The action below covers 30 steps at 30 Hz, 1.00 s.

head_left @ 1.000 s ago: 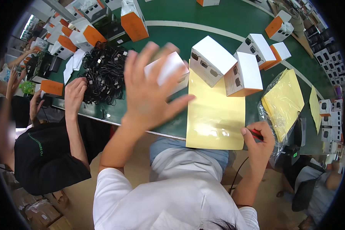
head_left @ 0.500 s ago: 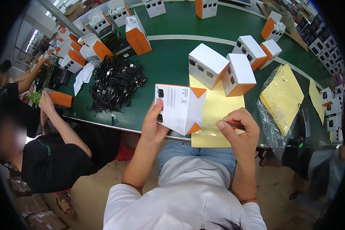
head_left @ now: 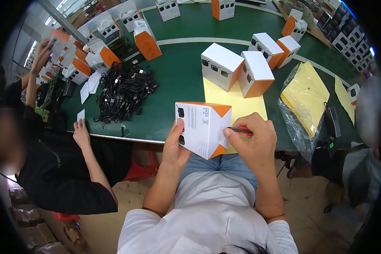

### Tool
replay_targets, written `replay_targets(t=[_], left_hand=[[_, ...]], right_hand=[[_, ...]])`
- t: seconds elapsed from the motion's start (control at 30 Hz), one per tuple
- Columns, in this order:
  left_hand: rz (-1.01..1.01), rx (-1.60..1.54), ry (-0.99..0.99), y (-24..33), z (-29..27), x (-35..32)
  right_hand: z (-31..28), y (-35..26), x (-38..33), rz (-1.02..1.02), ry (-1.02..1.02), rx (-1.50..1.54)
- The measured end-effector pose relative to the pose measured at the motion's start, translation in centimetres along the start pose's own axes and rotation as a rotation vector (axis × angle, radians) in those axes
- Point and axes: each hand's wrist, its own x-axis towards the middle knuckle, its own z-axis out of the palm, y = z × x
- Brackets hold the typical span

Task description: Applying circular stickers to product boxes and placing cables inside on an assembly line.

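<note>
My left hand [head_left: 175, 146] grips a white and orange carton [head_left: 194, 127] by its left side, thumb on the printed face. The carton is tilted, with orange corners toward the right. In my right hand [head_left: 257, 137] is a slim red tool [head_left: 244, 131] with a dark narrow tip; its exact kind is hard to make out. The tip and my right thumb are at the carton's white right-hand face. A yellow sheet [head_left: 253, 111] lies on the table behind the carton, partly under two upright cartons.
A pile of black cables [head_left: 125, 91] lies on the green table [head_left: 178, 80]. Several cartons [head_left: 222, 65] stand beyond the yellow sheet. Bagged yellow sheets [head_left: 305, 95] lie to the right, beside a black device [head_left: 332, 122]. A co-worker [head_left: 67, 169] sits at the left.
My right hand has brought the red tool left against the carton, and the carton sits slightly lower and further right. The co-worker's hands have parted; one now holds a small white card.
</note>
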Motion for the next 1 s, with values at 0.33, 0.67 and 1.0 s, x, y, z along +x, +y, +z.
replay_targets(t=[0.33,0.67,1.0], left_hand=[[0.019,0.031,-0.035,-0.7,0.6,-0.7],[0.021,0.334,-0.111,-1.5,5.8,1.5],[0.328,0.883,-0.438,-9.6,21.8,11.5]], right_hand=[[-1.1,-0.8,-0.8,-0.190,-0.053,-0.349],[-4.4,3.1,-1.1,0.101,0.075,-0.015],[-6.9,10.9,-4.4,0.489,0.390,1.338]])
